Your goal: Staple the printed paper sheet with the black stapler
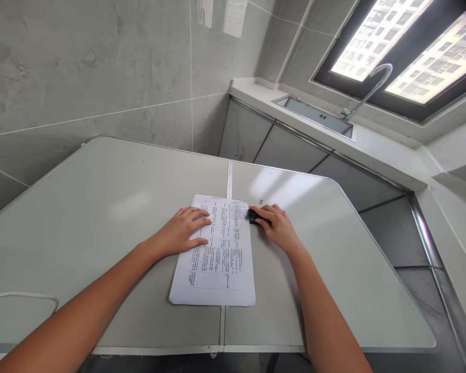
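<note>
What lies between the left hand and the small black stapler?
In the head view, white rectangular printed paper lies between the left hand and the stapler.

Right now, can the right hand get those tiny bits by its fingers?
Probably yes: the tiny bits lie just beyond the right hand, nothing between, but it may need to release the black stapler first.

Kitchen, inset sink (314, 115), curved faucet (373, 90), tiled walls (101, 62)

White printed paper sheets (221, 280) are seen with a matt surface; the pale grey, metal-edged counter (101, 223) is finished smooth and faintly glossy. Shiny plastic is shown on the black stapler-like tool (251, 214).
</note>
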The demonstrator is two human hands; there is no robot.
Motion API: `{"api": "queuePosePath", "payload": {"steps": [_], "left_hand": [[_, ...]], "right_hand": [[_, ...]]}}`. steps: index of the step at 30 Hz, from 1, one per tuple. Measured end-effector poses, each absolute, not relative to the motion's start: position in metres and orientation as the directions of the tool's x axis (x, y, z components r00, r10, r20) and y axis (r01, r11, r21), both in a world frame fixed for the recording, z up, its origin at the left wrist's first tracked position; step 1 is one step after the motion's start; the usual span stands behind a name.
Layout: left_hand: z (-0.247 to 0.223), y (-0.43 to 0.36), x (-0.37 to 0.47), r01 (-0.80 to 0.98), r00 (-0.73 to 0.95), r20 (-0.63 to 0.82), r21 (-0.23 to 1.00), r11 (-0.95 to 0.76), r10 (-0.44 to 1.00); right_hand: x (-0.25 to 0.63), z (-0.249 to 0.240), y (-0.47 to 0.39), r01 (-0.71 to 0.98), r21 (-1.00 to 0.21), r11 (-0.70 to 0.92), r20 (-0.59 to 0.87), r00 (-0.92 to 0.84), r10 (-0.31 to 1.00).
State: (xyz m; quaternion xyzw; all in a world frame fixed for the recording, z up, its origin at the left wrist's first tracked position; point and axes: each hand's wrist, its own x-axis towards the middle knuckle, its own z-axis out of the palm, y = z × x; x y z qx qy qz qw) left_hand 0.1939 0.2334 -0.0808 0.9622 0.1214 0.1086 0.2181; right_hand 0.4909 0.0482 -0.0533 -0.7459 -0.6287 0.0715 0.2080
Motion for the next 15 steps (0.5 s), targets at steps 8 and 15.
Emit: {"api": "queuePosePath", "payload": {"steps": [8,15], "left_hand": [[-0.081,0.234,0.195,0.18,0.943,0.168,0.472,-0.863,0.289],[-0.077,0.234,0.194,0.179,0.945,0.168,0.447,-0.876,0.279]], "right_hand": [[0.475,-0.063,0.057,0.944,-0.275,-0.185,0.196,0.243,0.95],[0.486,-0.058,0.045,0.929,-0.344,-0.135,0.197,0.211,0.957]]}}
